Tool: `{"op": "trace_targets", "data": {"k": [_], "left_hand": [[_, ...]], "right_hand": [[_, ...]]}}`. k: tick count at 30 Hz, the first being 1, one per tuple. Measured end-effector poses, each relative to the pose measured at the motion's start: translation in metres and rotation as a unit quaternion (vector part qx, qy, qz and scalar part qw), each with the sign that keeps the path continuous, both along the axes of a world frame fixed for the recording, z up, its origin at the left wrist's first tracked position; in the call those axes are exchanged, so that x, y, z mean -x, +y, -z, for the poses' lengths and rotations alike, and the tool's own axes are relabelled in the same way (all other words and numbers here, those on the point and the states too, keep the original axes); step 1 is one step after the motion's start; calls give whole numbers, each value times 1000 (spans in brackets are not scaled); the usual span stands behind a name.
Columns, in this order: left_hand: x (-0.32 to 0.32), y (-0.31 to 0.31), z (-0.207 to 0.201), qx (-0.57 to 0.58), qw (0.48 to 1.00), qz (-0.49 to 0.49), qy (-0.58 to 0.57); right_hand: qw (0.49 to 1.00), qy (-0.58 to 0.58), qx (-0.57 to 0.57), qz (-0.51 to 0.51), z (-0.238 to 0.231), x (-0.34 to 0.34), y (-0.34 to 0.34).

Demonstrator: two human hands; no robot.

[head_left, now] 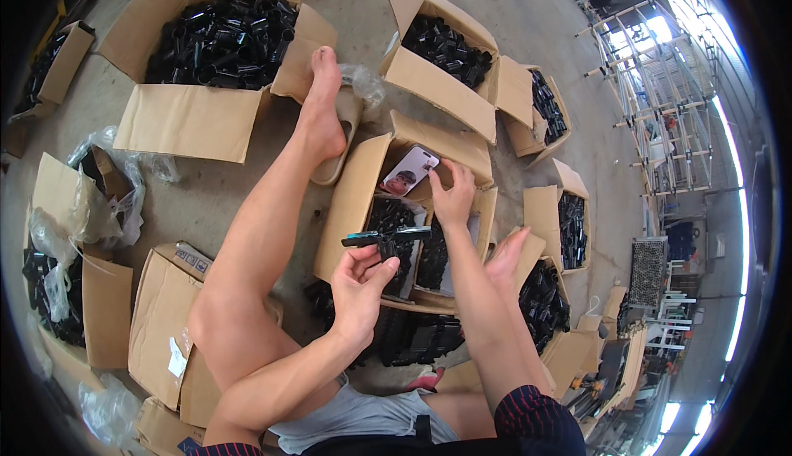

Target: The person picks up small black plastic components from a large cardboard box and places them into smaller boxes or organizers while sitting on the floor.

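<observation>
The left hand (358, 297) grips a black part (386, 244); the right hand (453, 198), its grip unclear, is at four o'clock beside a phone (411, 169).

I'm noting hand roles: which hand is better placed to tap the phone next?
Probably the right hand: it is at the edge of the phone, while the left hand is occupied holding a black part.

Metal racks (660, 108) and cartons (188, 118) of black parts (223, 41) suggest a workshop or warehouse.
</observation>
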State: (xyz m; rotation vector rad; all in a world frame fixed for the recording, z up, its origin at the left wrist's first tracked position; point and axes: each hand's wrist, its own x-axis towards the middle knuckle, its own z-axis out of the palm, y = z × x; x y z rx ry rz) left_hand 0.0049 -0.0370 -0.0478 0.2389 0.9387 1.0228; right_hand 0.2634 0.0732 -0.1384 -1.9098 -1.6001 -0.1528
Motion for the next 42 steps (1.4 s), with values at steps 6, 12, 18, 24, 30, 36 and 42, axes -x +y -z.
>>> {"op": "trace_targets", "data": {"k": [6,12,18,24,30,36,42], "left_hand": [[-1,-3,1,-5,1000,-14,9],[0,-3,-5,-6,999,19,25],[0,-5,-2,0,999,33,29],[-2,-6,-3,-5,999,37,20],[0,-5,-5,-12,999,29,27],[-1,-5,-5,-12,999,32,28],[-1,-5,-5,-18,999,38,27]], "right_hand": [[999,26,-21,-6,-1,3,2],[997,64,-33,-5,-8,4,4],[1000,20,-18,-4,-17,19,10],[999,32,-1,36,-14,19,17],[998,19,-4,56,-17,28,21],[998,32,1,60,-12,28,23],[995,79,-47,42,-16,21,13]]}}
